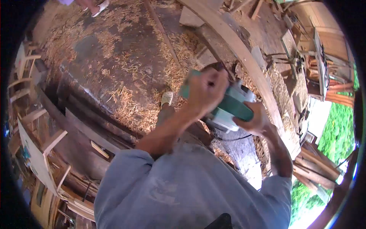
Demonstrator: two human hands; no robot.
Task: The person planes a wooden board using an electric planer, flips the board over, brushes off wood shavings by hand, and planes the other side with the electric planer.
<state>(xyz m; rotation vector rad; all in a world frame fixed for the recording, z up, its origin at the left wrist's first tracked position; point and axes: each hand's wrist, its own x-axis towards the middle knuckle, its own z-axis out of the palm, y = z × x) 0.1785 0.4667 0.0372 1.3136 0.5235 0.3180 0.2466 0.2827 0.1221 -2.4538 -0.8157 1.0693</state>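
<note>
One tool point(231, 107) was held by two hands, left hand point(207, 91) fingers curled, right hand point(257, 119) fingers wrapped round it

I record the power tool point(228, 108) between the left hand point(207, 93) and the right hand point(256, 119), with a board point(244, 53) passing beyond it and down its right side. Shavings point(127, 97) lie on the floor point(89, 45), ahead and to the left. The wearer's foot point(166, 98) is left of the tool. I find wooden frames point(35, 152) along the left edge, planks point(316, 168) at lower right, and another person's foot point(101, 8) at far upper left.
</note>
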